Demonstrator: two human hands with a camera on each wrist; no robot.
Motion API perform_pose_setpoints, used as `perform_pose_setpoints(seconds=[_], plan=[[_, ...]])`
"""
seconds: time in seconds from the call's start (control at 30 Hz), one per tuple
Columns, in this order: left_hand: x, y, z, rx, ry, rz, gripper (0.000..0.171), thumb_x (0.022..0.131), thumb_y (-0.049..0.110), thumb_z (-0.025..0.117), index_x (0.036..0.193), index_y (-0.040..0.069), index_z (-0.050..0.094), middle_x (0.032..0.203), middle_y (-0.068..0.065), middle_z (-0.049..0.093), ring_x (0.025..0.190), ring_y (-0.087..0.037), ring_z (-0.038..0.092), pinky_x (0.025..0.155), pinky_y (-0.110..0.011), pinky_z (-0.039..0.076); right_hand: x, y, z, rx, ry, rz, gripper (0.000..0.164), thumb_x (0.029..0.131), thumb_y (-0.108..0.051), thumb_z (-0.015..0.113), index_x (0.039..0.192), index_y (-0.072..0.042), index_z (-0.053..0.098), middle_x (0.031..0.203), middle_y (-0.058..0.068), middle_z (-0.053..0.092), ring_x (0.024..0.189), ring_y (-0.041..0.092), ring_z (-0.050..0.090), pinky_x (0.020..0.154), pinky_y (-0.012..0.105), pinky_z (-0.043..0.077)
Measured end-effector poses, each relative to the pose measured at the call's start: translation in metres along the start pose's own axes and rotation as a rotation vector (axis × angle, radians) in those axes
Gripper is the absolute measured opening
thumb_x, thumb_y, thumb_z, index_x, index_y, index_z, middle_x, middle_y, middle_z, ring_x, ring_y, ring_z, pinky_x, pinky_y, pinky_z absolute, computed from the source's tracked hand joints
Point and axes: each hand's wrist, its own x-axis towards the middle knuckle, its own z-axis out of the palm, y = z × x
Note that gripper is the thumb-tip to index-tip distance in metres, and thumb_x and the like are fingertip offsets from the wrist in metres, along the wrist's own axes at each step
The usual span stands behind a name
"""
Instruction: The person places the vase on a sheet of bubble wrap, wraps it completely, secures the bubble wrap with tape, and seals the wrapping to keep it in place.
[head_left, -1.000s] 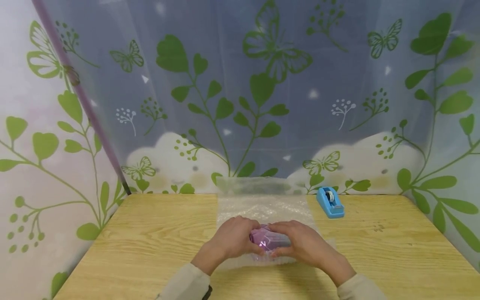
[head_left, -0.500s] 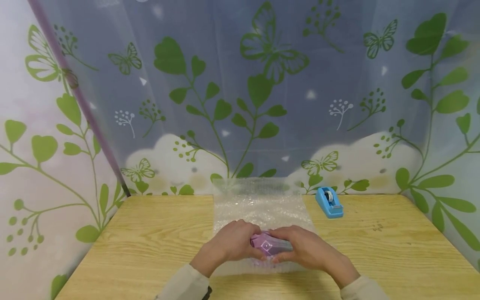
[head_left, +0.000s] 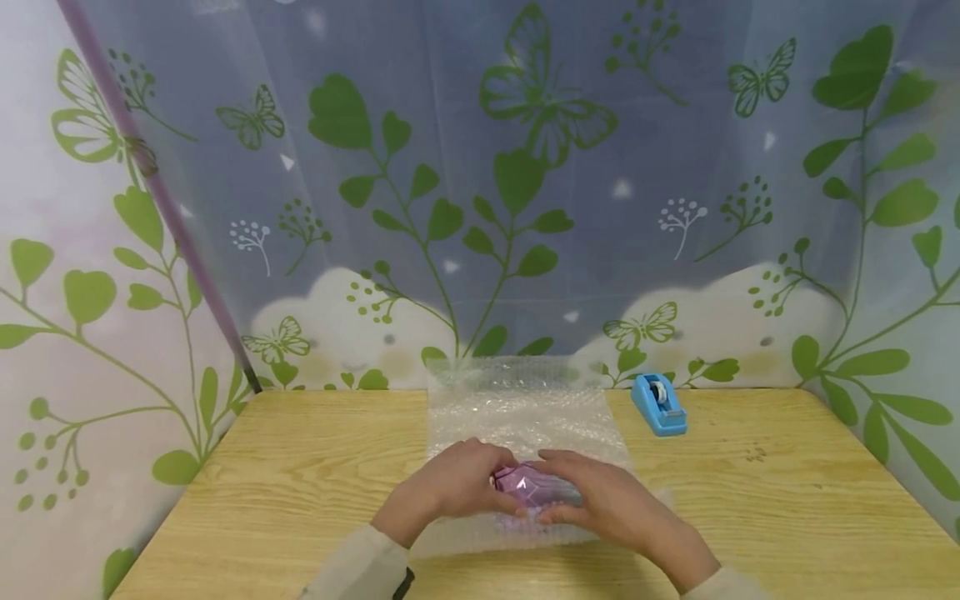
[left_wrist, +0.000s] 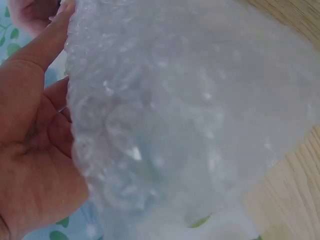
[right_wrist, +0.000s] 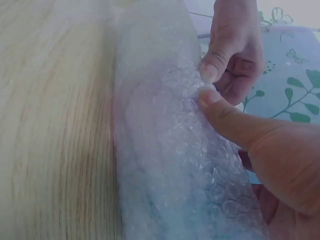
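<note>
Low in the middle of the head view lies a see-through purple faceted object (head_left: pixel 521 486), bluish toward its right end; its exact kind cannot be told. My left hand (head_left: pixel 457 483) holds its left end, and my right hand (head_left: pixel 618 500) holds its right end, thumbs on the near side. Beneath it a sheet of bubble wrap (head_left: pixel 525 417) reaches back to the curtain. In the right wrist view both thumbs rest at an edge of the bubble wrap (right_wrist: pixel 165 150), with purple showing faintly through. Wrap also covers much of the left wrist view, beside my left palm (left_wrist: pixel 35 150).
On the wooden table (head_left: pixel 300 467), a blue tape dispenser (head_left: pixel 660 406) stands at the back right, beyond my right hand. A leaf-patterned curtain (head_left: pixel 420 208) rises behind the table's back edge, and a pole (head_left: pixel 176 217) slants down at the left.
Over the second, the bubble wrap and the purple object have shifted slightly toward me. Since half a second ago the object has turned a little, and my left hand has moved slightly left.
</note>
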Motion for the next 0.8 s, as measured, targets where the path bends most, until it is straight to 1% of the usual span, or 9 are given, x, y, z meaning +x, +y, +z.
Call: perform_pose_setpoints(seconds=[0.13,0.27,0.43,0.5,0.6,0.7,0.8], plan=[[0.001,-0.003,0.000,-0.043,-0.028,-0.001,0.046,0.078,0.049,0.074,0.111,0.017,0.069,0.076,0.018,0.058,0.065,-0.001,0.052,0.062,-0.021,0.044,-0.002,-0.004,0.000,-0.093,0.028,-0.030,0.059,0.087,-0.053,0.058,0.133,-0.017,0.058,0.135,0.003,0.052,0.117,0.023,0.054,0.083,0.043,0.052],[0.001,-0.006,-0.001,-0.079,-0.044,-0.004,0.047,0.078,0.048,0.073,0.113,0.016,0.068,0.075,0.017,0.058,0.063,-0.001,0.053,0.061,-0.021,0.045,-0.003,-0.007,0.003,-0.131,0.082,-0.071,0.053,0.089,-0.046,0.061,0.133,-0.018,0.058,0.129,-0.001,0.058,0.111,0.020,0.058,0.081,0.040,0.053],[0.002,-0.009,-0.003,-0.100,-0.058,-0.016,0.049,0.077,0.047,0.074,0.112,0.014,0.068,0.085,0.012,0.064,0.070,-0.001,0.056,0.065,-0.022,0.047,-0.004,-0.012,0.006,-0.209,0.143,-0.120,0.048,0.089,-0.037,0.066,0.131,-0.016,0.058,0.125,0.004,0.061,0.103,0.023,0.062,0.080,0.042,0.053],[0.004,-0.011,-0.004,-0.101,-0.063,-0.017,0.049,0.077,0.047,0.075,0.112,0.013,0.068,0.089,0.009,0.066,0.074,-0.002,0.057,0.068,-0.022,0.048,-0.004,-0.015,0.006,-0.241,0.148,-0.113,0.045,0.089,-0.036,0.065,0.128,-0.014,0.060,0.125,0.007,0.061,0.103,0.025,0.062,0.081,0.044,0.052],[0.006,-0.012,-0.005,-0.092,-0.070,-0.020,0.050,0.076,0.047,0.076,0.111,0.012,0.068,0.092,0.006,0.068,0.076,-0.002,0.058,0.069,-0.023,0.048,-0.004,-0.020,0.005,-0.266,0.138,-0.086,0.043,0.090,-0.035,0.065,0.125,-0.011,0.062,0.129,0.010,0.057,0.107,0.028,0.060,0.082,0.046,0.052],[0.008,-0.014,-0.005,-0.094,-0.082,-0.030,0.050,0.075,0.046,0.077,0.110,0.011,0.069,0.092,0.006,0.068,0.079,-0.003,0.060,0.071,-0.023,0.049,-0.003,-0.026,0.006,-0.250,0.125,-0.063,0.044,0.090,-0.034,0.065,0.127,-0.010,0.062,0.131,0.009,0.056,0.111,0.027,0.058,0.083,0.045,0.052],[0.010,-0.016,-0.005,-0.108,-0.090,-0.033,0.050,0.075,0.045,0.078,0.110,0.010,0.069,0.093,0.005,0.069,0.082,-0.004,0.061,0.074,-0.023,0.050,-0.003,-0.028,0.007,-0.236,0.145,-0.065,0.043,0.090,-0.031,0.066,0.127,-0.011,0.061,0.127,0.006,0.058,0.110,0.025,0.058,0.081,0.043,0.052]])
